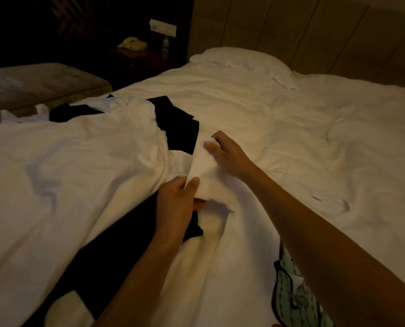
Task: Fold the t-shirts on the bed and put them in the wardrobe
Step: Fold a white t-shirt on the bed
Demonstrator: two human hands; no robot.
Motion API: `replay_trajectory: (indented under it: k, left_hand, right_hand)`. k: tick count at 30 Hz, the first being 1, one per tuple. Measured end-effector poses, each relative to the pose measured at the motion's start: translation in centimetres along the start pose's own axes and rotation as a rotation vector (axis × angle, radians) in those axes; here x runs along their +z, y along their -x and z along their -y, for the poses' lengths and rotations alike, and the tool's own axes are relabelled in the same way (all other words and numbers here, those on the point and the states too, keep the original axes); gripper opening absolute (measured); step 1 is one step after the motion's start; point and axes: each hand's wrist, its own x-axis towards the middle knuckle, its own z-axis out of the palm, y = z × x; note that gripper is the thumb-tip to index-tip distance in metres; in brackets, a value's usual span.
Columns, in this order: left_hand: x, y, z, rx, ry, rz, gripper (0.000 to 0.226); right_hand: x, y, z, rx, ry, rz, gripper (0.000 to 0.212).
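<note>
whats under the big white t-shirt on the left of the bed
Black clothing shows from under the big white t-shirt at its far edge and near the left hand, which, like the right hand, grips the printed white shirt. Whether it is one garment or several is hidden.

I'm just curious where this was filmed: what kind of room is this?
Most likely a hotel bedroom. A bed made up in white linen with a pillow stands against a panelled headboard wall, and a corded telephone sits on the dark nightstand beside it.
</note>
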Motion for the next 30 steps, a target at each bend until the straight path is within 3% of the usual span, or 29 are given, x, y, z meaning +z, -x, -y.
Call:
replay_trajectory:
  k: [2,5,9,12,16,22,26,30]
  left_hand:
    - [-1.0,-0.5,-0.4,0.053,-0.078,-0.040,0.027]
    - [-2.0,-1.1,0.2,-0.010,-0.072,-0.067,0.025]
    - [-2.6,-1.4,0.8,-0.170,-0.007,-0.022,0.019]
    - [-2.7,-1.5,1.4,-0.214,-0.011,0.021,0.017]
    - [-3.0,-1.5,1.8,-0.207,-0.054,0.033,0.013]
    - [-3.4,-1.4,1.2,-0.198,-0.063,0.101,0.012]
    - [-3.2,-1.1,0.2,-0.165,0.019,0.136,0.023]
    - [-1.6,-0.2,-0.6,-0.027,0.056,0.076,0.016]
  right_hand:
    - [1.2,-1.0,0.6,-0.017,-0.042,0.003,0.019]
    - [3.6,-2.1,0.6,-0.023,-0.042,0.045,0.012]
    - [5.5,-2.6,-0.5,0.083,0.218,0.218,0.043]
    - [5.6,-2.4,-1.7,0.214,0.229,0.145,0.048]
    - [4.7,-2.6,-2.0,0.257,0.229,0.067,0.041]
    - [3.7,-2.5,-0.4,0.073,0.093,0.225,0.027]
    - [3.2,-2.5,-0.2,0.034,-0.122,0.098,0.023]
    - [1.0,-1.9,-0.4,0.067,-0.259,-0.129,0.020]
